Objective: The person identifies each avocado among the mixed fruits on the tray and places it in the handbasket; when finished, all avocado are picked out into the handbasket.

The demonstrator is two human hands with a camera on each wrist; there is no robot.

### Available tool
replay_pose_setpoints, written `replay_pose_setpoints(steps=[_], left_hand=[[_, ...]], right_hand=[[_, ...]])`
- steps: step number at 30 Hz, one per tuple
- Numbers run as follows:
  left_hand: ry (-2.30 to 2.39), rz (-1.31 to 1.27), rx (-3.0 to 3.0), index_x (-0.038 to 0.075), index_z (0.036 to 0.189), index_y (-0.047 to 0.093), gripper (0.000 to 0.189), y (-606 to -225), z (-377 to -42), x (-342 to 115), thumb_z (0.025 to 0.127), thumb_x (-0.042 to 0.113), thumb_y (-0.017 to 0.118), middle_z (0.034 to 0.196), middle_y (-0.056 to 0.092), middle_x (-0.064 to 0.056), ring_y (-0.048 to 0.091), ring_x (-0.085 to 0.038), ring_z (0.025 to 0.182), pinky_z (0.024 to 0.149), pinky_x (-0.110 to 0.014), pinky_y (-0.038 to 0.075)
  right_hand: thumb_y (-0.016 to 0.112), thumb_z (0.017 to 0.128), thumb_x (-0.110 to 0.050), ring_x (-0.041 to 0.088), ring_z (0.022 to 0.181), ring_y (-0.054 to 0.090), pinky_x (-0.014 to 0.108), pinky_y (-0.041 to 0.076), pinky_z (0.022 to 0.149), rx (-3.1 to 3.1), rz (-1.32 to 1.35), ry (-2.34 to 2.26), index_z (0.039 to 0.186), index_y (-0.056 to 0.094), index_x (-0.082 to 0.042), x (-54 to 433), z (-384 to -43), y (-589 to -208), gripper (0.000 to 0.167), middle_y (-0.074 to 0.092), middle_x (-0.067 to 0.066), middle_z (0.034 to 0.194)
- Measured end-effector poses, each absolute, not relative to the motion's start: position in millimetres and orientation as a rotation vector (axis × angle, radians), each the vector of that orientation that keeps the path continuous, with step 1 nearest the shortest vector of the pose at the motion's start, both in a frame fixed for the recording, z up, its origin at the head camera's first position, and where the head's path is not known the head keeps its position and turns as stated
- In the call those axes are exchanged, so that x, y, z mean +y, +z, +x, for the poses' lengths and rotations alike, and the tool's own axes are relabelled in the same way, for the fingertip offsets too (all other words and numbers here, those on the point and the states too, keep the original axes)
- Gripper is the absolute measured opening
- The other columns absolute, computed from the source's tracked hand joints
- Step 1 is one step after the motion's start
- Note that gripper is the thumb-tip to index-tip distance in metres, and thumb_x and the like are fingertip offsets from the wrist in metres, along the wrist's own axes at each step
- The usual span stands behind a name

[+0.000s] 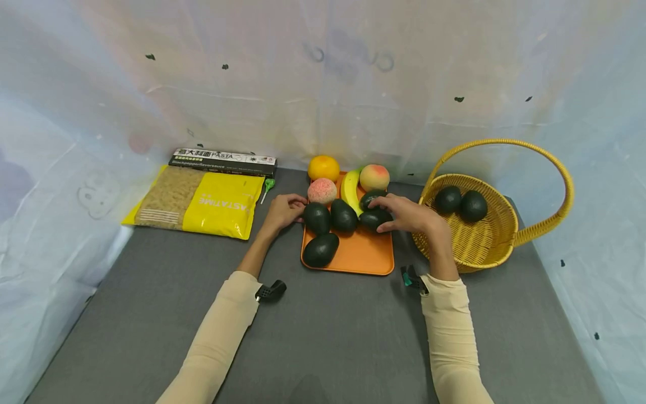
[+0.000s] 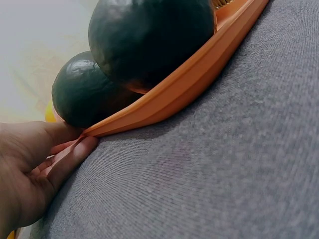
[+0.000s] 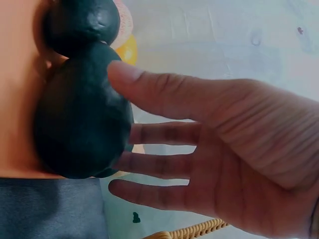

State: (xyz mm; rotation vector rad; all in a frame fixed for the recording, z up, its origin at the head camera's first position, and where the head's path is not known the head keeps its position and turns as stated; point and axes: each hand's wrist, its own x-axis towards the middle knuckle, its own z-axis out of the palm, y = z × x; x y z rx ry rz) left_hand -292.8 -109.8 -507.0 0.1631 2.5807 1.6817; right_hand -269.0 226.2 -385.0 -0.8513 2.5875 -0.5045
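An orange tray (image 1: 360,255) holds several dark green avocados, a banana (image 1: 350,191), an orange (image 1: 323,168), a pink speckled peach (image 1: 322,191) and a paler peach (image 1: 374,177). At the tray's left side my left hand (image 1: 286,211) pinches the rim, thumb above and fingers below, as the left wrist view shows. My right hand (image 1: 411,215) reaches over the right edge to an avocado (image 3: 82,119). Its thumb lies against that avocado, and the other fingers extend fairly straight beside it. Another avocado (image 1: 371,197) is partly hidden beneath those fingers.
Right of the tray stands a yellow wicker basket (image 1: 484,258) with a tall handle and two avocados inside. On the left lie a yellow pasta bag (image 1: 222,205), a black pasta box (image 1: 222,161) and a small green-headed stick (image 1: 269,184). Pale sheeting hangs behind the grey table.
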Motion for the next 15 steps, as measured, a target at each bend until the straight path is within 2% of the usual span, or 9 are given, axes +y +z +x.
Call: replay_pose_setpoints(steps=[3,9,15], left_hand=[[1.669,0.164,2.587,0.0,0.113,0.076,0.023,-506.2,-292.9,-109.7,0.096,0.013,0.068,0.099,0.077,-0.021,0.069,-0.003,0.07,0.065,-0.025,0.065],[1.665,0.122,2.592,0.001,0.112,0.077,0.021,-505.7,-292.6,-110.8,0.096,0.013,0.069,0.099,0.077,-0.02,0.069,-0.004,0.069,0.064,-0.025,0.064],[1.665,0.141,2.571,0.001,0.113,0.076,0.022,-505.1,-294.4,-111.7,0.097,0.013,0.068,0.099,0.077,-0.02,0.068,-0.002,0.07,0.065,-0.025,0.065]], right_hand=[[0.078,0.094,-0.018,0.04,0.12,0.061,0.056,0.053,0.103,2.587,-0.821,-0.436,0.147,0.055,-0.004,225.3,-270.2,-387.6,0.059,0.057,0.025,0.133],[0.076,0.096,-0.016,0.045,0.133,0.056,0.06,0.05,0.109,2.594,-0.799,-0.377,0.146,0.053,-0.006,219.8,-270.2,-389.8,0.057,0.055,0.029,0.143],[0.075,0.096,-0.015,0.041,0.124,0.061,0.056,0.053,0.105,2.597,-0.804,-0.369,0.139,0.052,-0.006,218.0,-269.1,-390.2,0.05,0.058,0.024,0.134]])
